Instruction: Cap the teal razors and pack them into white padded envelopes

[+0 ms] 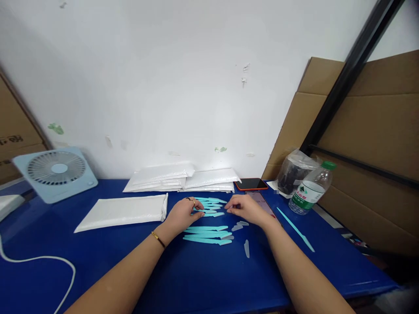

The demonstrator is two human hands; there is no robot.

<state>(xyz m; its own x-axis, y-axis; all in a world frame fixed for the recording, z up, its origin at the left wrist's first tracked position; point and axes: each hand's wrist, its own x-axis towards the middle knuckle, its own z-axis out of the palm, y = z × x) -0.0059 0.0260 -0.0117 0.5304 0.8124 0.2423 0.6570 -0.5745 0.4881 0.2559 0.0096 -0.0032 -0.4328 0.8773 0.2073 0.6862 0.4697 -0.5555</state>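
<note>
Several turquoise eyebrow razors (209, 240) lie side by side on the blue table, with another group (214, 214) just beyond them. My left hand (185, 213) is at the handle ends of the farther group, thumb and fingers closed around a razor handle there. At the blade ends of that group, my right hand (244, 206) has its thumb and fingertips pinched together; whatever is between them is too small to make out. Small translucent blade caps (246, 248) lie loose to the right of the razors. A single eyebrow razor (296, 230) rests apart at the right.
White padded packets (157, 178) are stacked against the wall, and one packet (122, 212) lies at left. A light blue fan (57, 172), a white cable (42, 258), phones (251, 184), a bagged dark cup (291, 174) and a water bottle (309, 192) surround the work area.
</note>
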